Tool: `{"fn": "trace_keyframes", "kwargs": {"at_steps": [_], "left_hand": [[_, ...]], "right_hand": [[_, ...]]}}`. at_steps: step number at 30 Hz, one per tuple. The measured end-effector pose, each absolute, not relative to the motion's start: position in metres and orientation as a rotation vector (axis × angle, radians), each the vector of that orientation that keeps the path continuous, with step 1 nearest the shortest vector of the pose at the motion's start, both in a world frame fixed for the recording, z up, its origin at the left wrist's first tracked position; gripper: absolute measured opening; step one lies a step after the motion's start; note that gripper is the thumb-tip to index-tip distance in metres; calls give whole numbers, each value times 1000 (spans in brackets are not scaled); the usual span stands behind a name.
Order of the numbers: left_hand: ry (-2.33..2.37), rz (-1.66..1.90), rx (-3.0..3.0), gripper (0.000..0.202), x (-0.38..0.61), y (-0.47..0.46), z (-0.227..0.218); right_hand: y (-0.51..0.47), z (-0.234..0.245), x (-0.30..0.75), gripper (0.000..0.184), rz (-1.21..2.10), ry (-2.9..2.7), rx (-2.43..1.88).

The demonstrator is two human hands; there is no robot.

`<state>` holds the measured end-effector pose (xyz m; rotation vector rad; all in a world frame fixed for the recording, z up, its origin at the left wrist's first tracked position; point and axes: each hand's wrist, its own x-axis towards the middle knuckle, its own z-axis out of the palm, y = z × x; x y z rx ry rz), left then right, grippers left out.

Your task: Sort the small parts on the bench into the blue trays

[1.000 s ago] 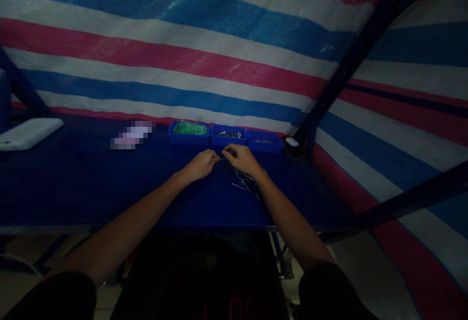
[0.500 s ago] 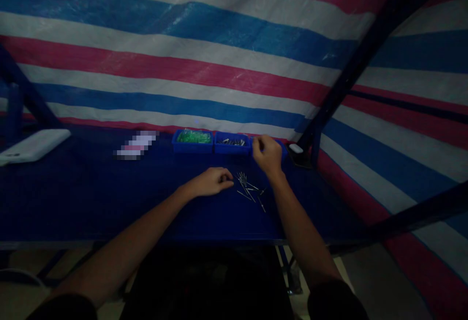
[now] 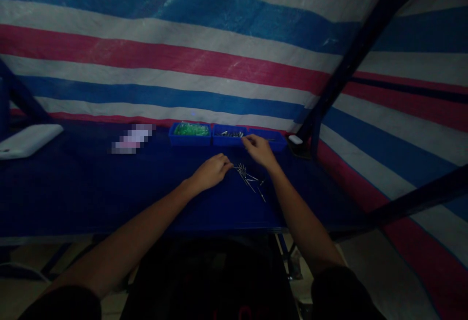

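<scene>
Head-worn camera faces forward and down across blue table [image 3: 120,193] from near side, left hand [image 3: 212,170] and right hand [image 3: 260,150] fairly close, striped sheeting [image 3: 175,61] beyond.

Dim light falls on red, white and blue striped sheeting [image 3: 164,59] behind a blue table [image 3: 91,188], with dark metal posts [image 3: 363,42] alongside.

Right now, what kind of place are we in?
Probably a little work corner: thin metal pieces lie in a loose pile, small blue bins stand in a row, and a striped sheet hangs like a wall.
</scene>
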<state>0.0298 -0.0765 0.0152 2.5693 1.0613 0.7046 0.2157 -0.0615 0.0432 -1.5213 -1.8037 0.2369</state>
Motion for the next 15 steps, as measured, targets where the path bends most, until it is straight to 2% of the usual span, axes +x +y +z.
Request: {"fn": "trace_keyframes", "kwargs": {"at_steps": [5, 15], "left_hand": [[1338, 961, 2382, 33, 13, -57, 20], [1243, 972, 2263, 40, 16, -65, 24]], "right_hand": [[-75, 45, 182, 22, 230, -2130, -1215], [-85, 60, 189, 15, -22, -2275, -1255]]}}
